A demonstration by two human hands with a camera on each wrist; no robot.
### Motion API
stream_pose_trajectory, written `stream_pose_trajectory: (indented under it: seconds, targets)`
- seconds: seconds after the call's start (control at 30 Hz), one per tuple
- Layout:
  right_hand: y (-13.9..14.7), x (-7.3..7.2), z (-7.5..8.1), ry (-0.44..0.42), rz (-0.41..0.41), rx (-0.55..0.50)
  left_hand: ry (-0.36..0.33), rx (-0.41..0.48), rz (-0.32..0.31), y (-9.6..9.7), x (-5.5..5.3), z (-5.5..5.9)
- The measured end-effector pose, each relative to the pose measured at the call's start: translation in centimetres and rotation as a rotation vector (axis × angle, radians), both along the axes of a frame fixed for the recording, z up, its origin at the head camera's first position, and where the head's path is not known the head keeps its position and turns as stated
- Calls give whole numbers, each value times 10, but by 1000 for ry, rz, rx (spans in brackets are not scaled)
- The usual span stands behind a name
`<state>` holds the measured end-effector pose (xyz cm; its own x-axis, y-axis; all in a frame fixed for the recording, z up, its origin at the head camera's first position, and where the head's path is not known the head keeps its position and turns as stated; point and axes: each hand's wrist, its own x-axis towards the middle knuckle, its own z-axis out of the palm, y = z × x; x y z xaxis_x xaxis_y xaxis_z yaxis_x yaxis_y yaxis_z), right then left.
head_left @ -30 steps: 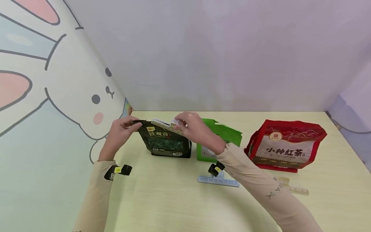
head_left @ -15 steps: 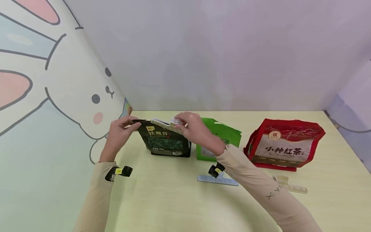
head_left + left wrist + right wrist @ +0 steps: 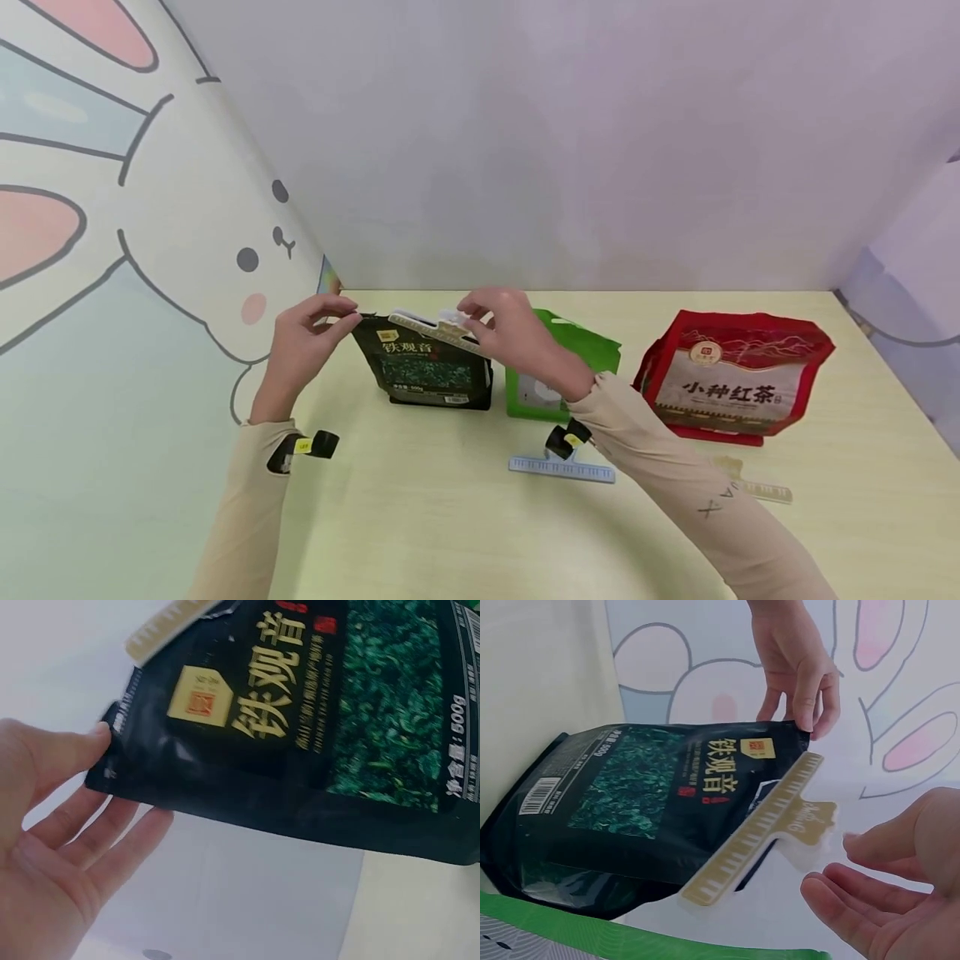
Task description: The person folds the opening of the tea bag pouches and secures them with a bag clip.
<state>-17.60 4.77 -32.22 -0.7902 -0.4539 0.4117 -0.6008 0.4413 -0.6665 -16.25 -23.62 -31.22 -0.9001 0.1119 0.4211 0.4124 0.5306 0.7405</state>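
Observation:
A black tea bag [image 3: 427, 385] stands on the table at the left, its top tilting down to the right. A gold-and-white bag clip [image 3: 757, 829] with a piano-key pattern sits across its top edge. My left hand [image 3: 303, 346] is at the bag's upper left corner, thumb tip right at the edge. In the left wrist view its fingers [image 3: 124, 847] spread loosely behind and below that corner. My right hand [image 3: 517, 333] hovers by the clip's handle; the right wrist view shows a gap between its parted fingertips [image 3: 821, 896] and the handle.
Right beside the black bag stands a green bag [image 3: 581, 342], partly hidden by my right forearm. Farther right is a red tea bag [image 3: 738, 371]. A blue clip [image 3: 562, 469] and another gold clip [image 3: 768, 492] lie in front. Walls stand behind and at left.
My right fingers have come off the clip's handle, which stays on the bag. My left thumb has drawn back leftward to the corner's edge. Bags and loose clips keep their places.

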Motion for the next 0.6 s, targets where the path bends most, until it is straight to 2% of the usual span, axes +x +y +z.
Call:
stream_pose_trajectory:
  seconds: [0.27,0.47,0.6]
  targets:
    - [10,2,11,38,-3,-11,48,39,26,-5,-12,-4]
    - [17,6,21,34,-4,-18,52,75,17,2,-13,5]
    - [22,9,27,18,-9,-23,53,119,0,9,-11,12]
